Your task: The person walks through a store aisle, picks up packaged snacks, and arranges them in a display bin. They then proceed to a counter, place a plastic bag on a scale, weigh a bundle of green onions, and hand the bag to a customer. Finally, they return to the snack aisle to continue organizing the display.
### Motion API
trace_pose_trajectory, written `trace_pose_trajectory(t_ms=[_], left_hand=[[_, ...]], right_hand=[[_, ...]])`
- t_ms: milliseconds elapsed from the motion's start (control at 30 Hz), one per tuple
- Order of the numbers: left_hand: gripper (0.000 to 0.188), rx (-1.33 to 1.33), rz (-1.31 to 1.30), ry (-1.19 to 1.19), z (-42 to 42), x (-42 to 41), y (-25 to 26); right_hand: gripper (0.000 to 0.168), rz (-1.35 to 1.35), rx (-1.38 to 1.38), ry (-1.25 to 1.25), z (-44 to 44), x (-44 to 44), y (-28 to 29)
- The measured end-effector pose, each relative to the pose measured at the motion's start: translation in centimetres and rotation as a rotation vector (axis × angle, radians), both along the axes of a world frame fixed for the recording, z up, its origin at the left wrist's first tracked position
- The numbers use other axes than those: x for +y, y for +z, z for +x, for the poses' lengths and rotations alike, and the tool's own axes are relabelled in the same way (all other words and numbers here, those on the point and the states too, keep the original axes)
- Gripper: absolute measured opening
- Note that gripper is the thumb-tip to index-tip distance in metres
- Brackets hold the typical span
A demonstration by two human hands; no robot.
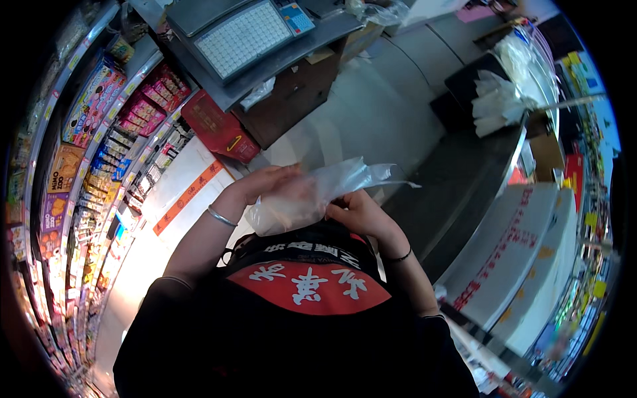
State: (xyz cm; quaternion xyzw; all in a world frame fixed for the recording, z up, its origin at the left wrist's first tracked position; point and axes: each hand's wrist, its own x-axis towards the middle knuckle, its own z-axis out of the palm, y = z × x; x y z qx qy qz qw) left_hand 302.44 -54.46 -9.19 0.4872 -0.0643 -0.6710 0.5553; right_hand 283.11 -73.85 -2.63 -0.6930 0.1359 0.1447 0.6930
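Observation:
A translucent white plastic bag stretches in front of my waist, its loose end with thin strips pointing right. My right hand pinches the bag's lower edge between curled fingers and thumb. My left hand, with a silver bangle at its wrist, is at the bag's left part. Its fingers are blurred and partly show through the film, so I cannot tell whether they are inside the bag or behind it. The apron on my body is black and red and bears white writing.
Ahead stands a counter scale with a key panel on a dark counter. A red box leans below it. Snack shelves line the left. Several plastic bags hang at the right, above stacked white cartons. Grey floor lies between.

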Motion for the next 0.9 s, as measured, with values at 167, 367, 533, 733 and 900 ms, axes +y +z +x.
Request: trace_pose_trajectory(t_ms=[167, 367, 533, 733, 900], left_hand=[[0.028, -0.377, -0.073, 0.202, 2.8, -4.0, 3.5], [0.031, -0.933, 0.033, 0.201, 6.9, -8.0, 12.7], [0.048, -0.875, -0.103, -0.014, 9.6, -11.0, 17.0], [0.046, -0.97, -0.11, -0.034, 15.2, -13.5, 17.4], [0.044, -1.024, -0.09, 0.059, 20.0, -14.6, 15.4]], right_hand=[[0.021, -0.072, -0.065, 0.03, 5.6, -6.8, -0.2], [0.027, -0.217, -0.166, -0.306, 10.6, -15.2, -1.8], [0.034, -0.327, -0.681, -0.217, 17.9, -17.3, 3.9], [0.051, 0.539, 0.001, 0.482, 25.0, -20.1, 0.8], [0.056, 0.666, 0.096, 0.328, 29.5, -21.8, 1.1]])
